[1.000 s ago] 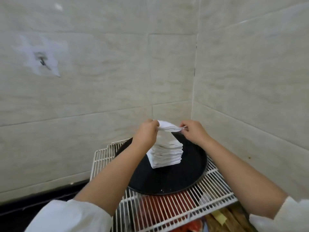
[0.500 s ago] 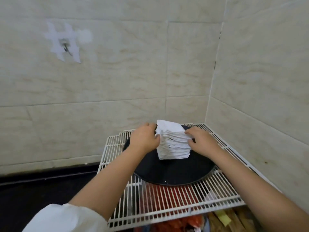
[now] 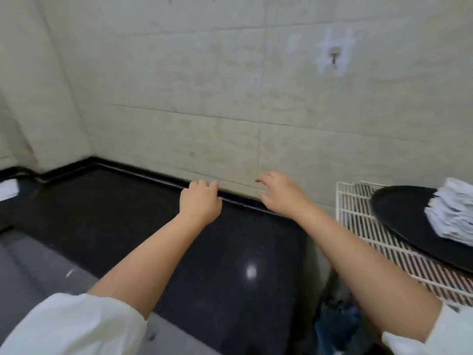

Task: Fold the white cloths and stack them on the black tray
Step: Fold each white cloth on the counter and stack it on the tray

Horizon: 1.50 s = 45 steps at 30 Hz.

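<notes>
Hands empty: left hand [image 3: 200, 204] loosely curled, right hand [image 3: 281, 194] spread, over counter [image 3: 230, 252].

Likely a kitchen or utility corner: pale tiled walls [image 3: 204, 85] ahead of both empty hands, glossy black stone counter [image 3: 230, 252] beneath them, white wire rack [image 3: 358, 213] to their right.
</notes>
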Available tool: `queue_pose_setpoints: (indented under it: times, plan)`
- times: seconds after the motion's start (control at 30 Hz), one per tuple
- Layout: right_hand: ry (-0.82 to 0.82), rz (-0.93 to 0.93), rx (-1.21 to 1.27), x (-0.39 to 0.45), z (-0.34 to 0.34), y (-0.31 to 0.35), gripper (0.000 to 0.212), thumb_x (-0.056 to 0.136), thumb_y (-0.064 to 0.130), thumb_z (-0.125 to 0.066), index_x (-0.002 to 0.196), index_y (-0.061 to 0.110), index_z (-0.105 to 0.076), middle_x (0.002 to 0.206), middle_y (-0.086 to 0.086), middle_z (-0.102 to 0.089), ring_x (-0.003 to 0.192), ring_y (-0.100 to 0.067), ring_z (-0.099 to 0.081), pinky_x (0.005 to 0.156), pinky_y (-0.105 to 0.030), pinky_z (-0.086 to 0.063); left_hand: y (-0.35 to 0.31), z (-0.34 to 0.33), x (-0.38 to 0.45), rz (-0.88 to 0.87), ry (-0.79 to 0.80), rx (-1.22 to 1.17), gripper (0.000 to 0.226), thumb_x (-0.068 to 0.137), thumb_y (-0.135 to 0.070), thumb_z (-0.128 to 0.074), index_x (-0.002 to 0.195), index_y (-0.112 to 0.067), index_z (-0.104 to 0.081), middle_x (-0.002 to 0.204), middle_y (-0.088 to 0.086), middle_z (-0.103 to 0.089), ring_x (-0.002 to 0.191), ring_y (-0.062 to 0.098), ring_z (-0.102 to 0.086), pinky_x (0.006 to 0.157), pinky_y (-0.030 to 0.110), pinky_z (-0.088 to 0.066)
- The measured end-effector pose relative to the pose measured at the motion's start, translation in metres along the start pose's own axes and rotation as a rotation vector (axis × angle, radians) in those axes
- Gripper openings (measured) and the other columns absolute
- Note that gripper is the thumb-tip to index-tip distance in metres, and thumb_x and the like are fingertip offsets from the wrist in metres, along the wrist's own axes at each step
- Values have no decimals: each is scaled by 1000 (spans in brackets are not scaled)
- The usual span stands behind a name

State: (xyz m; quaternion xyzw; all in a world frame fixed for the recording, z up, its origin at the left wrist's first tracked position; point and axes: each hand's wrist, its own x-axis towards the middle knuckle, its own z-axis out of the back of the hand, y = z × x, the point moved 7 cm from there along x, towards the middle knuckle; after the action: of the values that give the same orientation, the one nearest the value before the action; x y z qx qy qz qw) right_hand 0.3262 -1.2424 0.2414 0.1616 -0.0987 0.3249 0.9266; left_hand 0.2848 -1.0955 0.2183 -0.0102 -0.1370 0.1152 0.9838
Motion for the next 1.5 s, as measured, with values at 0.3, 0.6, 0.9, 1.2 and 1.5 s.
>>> queue_pose_setpoints:
  times: [0.3,0.6,0.9,1.2,1.5]
  plan:
    - [245,423,45,69,-144,306,53,91,26,-48,139,12,-31,146,-9,-33,135,-26,-31,110,-39,-30,324,29,-145,530,18,187,38,95,-33,-41,125,-11,-46,129,10,-50,123,29,-43,96,39,-39]
    - [353,688,84,170,-273,541,53,91,25,-48,139,12,-31,145,-10,-34,131,-28,-35,106,-41,-35,577,24,-216,902,92,278,41,94,-33,-43,128,-11,-43,133,11,-46,127,29,-39,102,40,-34]
    - [365,689,219,345,-343,706,52,89,21,-50,137,9,-35,141,-13,-39,129,-31,-38,106,-45,-37,791,48,-141,989,78,278,43,92,-35,-45,128,-11,-43,135,12,-45,127,30,-39,100,42,-36]
    - [451,557,160,482,-471,787,50,90,22,-50,136,10,-37,141,-12,-41,128,-30,-40,105,-43,-38,980,-4,-66,923,152,228,45,93,-33,-45,132,-10,-41,135,12,-44,126,30,-40,100,41,-37]
    - [541,212,177,607,-584,818,43,89,20,-51,130,7,-45,131,-16,-50,120,-30,-49,101,-43,-43,1131,-65,66,682,216,135,45,95,-31,-42,136,-12,-38,138,9,-42,129,27,-37,102,39,-36]
